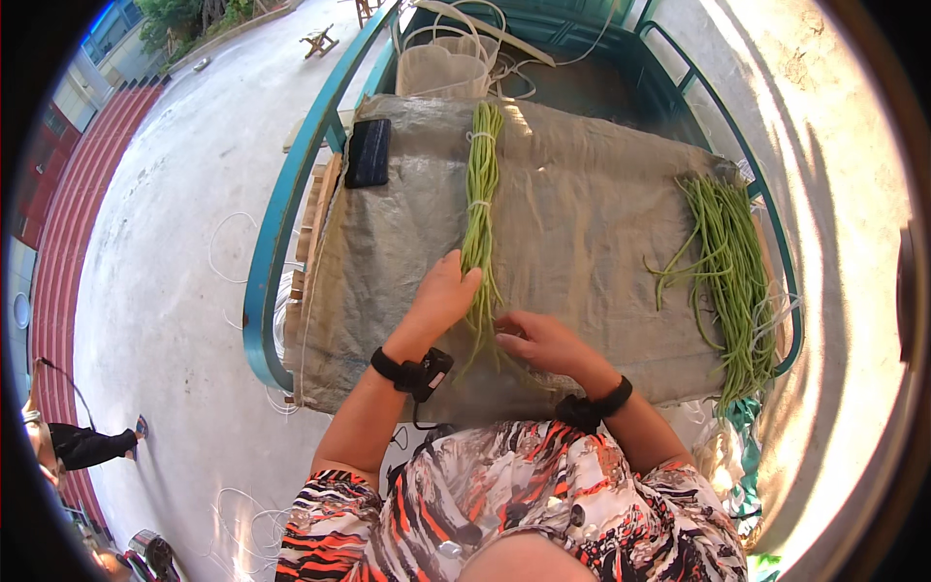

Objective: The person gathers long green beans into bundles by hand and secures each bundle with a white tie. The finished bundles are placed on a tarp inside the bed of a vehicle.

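A slim bundle of long green yard-long beans (480, 179) lies lengthwise on a grey-brown sheet, tied with pale bands near its far end and around its middle. My left hand (444, 299) is closed at the left side of its lower part, thumb and fingers against the beans. Just right of the bundle's loose near ends is my right hand (543, 341), fingers loosely bent and apart from the thumb, with nothing visible between them. A larger loose pile of the same beans (727, 262) rests at the sheet's right edge.
The sheet (582, 223) covers a platform on a teal-railed cart bed (257, 310). A dark phone-like slab (369, 153) lies at its far left. White strips (766, 315) lie by the bean pile; a translucent container (441, 70) stands beyond. Another person (92, 444) is at the far left.
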Available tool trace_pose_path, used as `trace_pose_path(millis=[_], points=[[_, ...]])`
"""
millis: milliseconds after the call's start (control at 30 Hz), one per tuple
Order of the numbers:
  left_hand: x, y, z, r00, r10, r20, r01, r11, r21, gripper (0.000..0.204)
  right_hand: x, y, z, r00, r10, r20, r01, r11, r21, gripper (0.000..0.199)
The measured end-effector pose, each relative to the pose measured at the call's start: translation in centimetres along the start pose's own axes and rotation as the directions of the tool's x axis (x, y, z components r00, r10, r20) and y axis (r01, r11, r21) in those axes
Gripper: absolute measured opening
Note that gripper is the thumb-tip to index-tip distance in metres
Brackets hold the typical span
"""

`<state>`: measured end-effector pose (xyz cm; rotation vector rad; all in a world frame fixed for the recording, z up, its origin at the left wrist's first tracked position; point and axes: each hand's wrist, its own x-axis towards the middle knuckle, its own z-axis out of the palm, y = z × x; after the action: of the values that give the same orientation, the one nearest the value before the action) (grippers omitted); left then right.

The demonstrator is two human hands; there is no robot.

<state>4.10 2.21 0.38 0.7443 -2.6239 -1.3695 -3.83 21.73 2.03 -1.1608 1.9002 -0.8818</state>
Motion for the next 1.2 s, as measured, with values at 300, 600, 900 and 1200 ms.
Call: trace_pose_path(millis=[300,600,900,1200], points=[[-4.0,-0.1,1.6,0.994,0.052,-0.092,-0.04,0.991,0.124,0.07,1.8,-1.8,1.8,0.939,0.092,0.331,-0.227,0.889,0.398,0.026],[-4.7,2.1,3.7,0.98,-0.139,-0.14,0.182,0.912,0.368,0.059,-1.3,0.3,-0.5,0.927,-0.117,0.357,0.132,0.991,-0.016,0.033],[-5.4,1.9,4.1,0.967,-0.068,-0.247,0.177,0.874,0.452,0.07,-7.8,5.6,-7.4,0.993,0.07,-0.095,-0.077,0.995,-0.069,0.029],[-8.0,6.6,0.4,0.979,0.041,-0.2,0.066,0.863,0.5,0.06,-8.7,11.7,-14.3,0.767,-0.047,-0.64,-0.329,0.827,-0.456,0.032]])
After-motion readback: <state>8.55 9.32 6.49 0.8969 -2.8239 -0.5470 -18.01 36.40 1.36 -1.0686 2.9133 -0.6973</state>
